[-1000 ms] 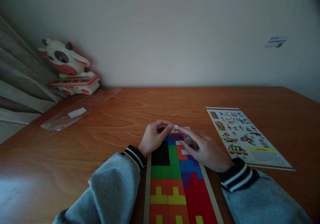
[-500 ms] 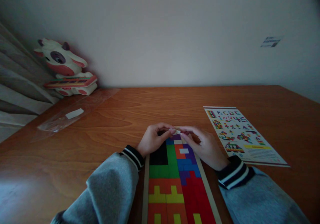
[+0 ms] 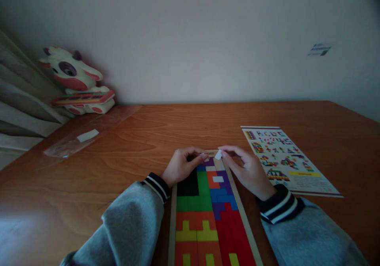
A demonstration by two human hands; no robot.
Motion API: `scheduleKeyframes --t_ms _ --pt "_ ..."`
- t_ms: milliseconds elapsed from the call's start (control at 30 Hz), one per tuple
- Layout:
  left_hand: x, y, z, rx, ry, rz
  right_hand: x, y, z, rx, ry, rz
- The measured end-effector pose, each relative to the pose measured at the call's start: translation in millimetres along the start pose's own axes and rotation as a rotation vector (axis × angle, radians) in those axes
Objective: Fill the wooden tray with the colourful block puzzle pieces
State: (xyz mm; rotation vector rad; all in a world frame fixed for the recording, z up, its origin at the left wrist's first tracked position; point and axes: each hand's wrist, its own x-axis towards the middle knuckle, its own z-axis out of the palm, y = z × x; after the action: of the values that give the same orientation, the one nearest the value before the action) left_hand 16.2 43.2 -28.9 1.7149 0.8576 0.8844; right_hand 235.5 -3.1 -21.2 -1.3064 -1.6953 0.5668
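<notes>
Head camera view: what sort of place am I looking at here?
Probably a room in a home, though the view is narrow. A cow-shaped toy keyboard sits near a curtain, and a colourful block puzzle lies on the wooden table.

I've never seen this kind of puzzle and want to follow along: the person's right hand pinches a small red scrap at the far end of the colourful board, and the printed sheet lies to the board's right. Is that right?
Not quite: the scrap in the right hand is white, not red, as the head view shows.
</notes>
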Motion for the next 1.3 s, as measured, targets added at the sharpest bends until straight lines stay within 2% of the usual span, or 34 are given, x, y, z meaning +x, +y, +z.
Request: scheduleKeyframes --t_ms 300,500,767,900,1067,1167,1300 --pt "0.1 -1.4 0.7 0.020 0.017 -0.008 2.7 4.6 -2.8 -0.193 -0.200 -0.044" --pt "0.8 -0.5 1.0 0.046 0.022 -0.007 0.5 10.7 2.3 -0.217 -0.198 -0.095" --pt "0.6 -1.3 2.1 0.024 0.031 -0.015 0.6 14.2 -1.6 -0.203 -0.233 -0.015" --pt "0.3 0.2 1.8 0.047 0.042 -0.018 1.3 10.5 -3.9 -0.190 -0.262 -0.025" --pt "-0.8 3.3 -1.4 0.091 0.001 0.075 0.5 2.1 -0.7 -0.132 -0.163 -0.021" --pt "-1.5 5.5 -3.3 0.161 -0.003 0.138 -1.1 -4.8 2.2 -0.088 -0.141 -0.061" --pt "-2.1 10.2 -3.6 0.161 -0.024 0.117 -3.2 -11.9 5.3 -0.014 -0.171 -0.136"
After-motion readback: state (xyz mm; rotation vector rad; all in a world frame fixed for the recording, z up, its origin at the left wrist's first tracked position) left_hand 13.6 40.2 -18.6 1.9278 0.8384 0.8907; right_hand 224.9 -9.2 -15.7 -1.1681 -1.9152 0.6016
